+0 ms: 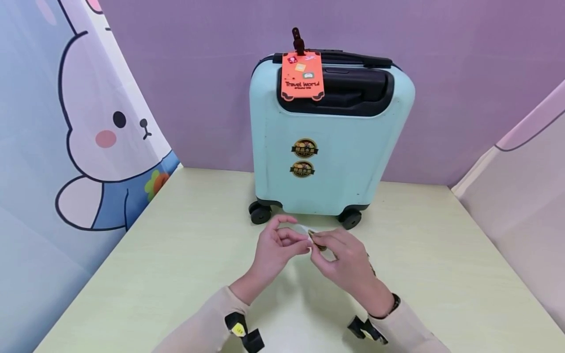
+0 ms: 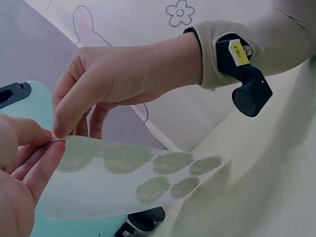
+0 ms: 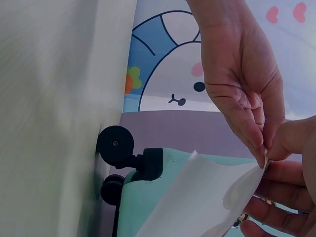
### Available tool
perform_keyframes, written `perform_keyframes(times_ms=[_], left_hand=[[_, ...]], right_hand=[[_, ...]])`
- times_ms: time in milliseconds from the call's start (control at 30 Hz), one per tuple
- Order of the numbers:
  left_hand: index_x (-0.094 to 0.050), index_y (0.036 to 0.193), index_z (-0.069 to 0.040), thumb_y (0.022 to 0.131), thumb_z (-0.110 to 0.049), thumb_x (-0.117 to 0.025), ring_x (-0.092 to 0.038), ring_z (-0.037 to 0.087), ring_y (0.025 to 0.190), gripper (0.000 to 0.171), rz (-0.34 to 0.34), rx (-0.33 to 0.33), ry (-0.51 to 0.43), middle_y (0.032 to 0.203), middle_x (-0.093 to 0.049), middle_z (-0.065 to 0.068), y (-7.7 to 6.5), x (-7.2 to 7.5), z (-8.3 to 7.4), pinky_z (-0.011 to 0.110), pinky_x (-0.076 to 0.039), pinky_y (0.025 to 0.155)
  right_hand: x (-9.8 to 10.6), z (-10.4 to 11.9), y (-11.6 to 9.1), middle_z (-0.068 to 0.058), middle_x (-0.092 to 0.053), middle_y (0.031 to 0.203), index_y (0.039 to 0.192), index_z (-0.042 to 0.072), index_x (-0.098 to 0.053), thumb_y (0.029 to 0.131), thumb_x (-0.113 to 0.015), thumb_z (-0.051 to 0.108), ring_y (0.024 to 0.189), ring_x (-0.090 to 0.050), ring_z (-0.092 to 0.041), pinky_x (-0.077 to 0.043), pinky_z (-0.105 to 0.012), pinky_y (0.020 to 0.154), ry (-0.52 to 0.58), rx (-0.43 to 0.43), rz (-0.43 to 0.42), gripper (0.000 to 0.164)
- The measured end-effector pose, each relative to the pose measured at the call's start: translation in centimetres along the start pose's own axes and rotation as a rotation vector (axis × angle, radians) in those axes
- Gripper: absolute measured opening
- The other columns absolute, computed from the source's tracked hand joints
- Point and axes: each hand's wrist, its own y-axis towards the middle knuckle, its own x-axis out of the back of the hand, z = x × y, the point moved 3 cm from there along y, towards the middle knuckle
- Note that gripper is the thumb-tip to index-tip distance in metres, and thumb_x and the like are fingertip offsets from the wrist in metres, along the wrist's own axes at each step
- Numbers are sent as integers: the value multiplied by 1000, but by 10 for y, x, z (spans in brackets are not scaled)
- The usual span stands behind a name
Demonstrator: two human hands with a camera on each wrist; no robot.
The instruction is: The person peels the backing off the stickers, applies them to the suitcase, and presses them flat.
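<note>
A thin white sheet of round stickers (image 2: pixel 113 192) is between my hands, low in front of the suitcase. Through its pale back, several round shapes show in the left wrist view. My left hand (image 1: pixel 275 247) pinches the sheet's edge between thumb and fingers. With thumb and index finger my right hand (image 1: pixel 348 257) pinches the same edge, right beside the left fingertips. A bit of black-and-gold sticker (image 1: pixel 319 245) shows under the right fingers. Whether a sticker is lifted off the sheet, I cannot tell. The light-blue suitcase (image 1: pixel 335 147) stands upright behind both hands.
Two round black-and-gold stickers, an upper one (image 1: pixel 304 147) and a lower one (image 1: pixel 302 169), are on the suitcase front. An orange luggage tag (image 1: pixel 302 88) hangs from its handle. Black wheels (image 1: pixel 260 213) rest on the pale table (image 1: pixel 176 274). Printed cloth (image 1: pixel 110 162) borders the left side.
</note>
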Motion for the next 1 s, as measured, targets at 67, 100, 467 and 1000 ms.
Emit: perform_keyframes(times_ms=[67, 100, 467, 1000], left_hand=[[-47, 119, 4, 82, 19, -68, -72, 16, 77, 44, -5, -1, 9, 86, -71, 15, 1, 0, 0, 39, -61, 76], [-47, 119, 5, 82, 19, -68, -72, 16, 77, 44, -7, -1, 15, 86, -71, 16, 2, 0, -1, 39, -61, 76], [-43, 121, 11, 86, 18, -64, -72, 13, 78, 41, -21, -37, -32, 83, -73, -3, 11, 0, -5, 37, -61, 75], [-48, 119, 3, 84, 19, -65, -72, 15, 78, 42, -50, -10, -21, 91, -72, 18, 12, -1, 0, 39, -61, 72]], right_hand=[[0, 0, 1, -9, -72, 81, 83, -2, -76, 86, -60, 8, 68, -65, -19, -55, -24, 59, -11, 6, -2, 19], [0, -1, 2, -10, -72, 81, 83, -2, -76, 86, -60, 8, 68, -65, -19, -55, -25, 58, -13, 9, -5, 19], [3, -6, 11, -8, -73, 76, 81, 1, -75, 93, -63, 15, 63, -67, -19, -55, -28, 54, 2, 32, -31, 22], [7, -16, 7, -1, -70, 70, 79, 4, -69, 74, -69, -12, 58, -61, -8, -52, -20, 51, 111, -241, 65, 17]])
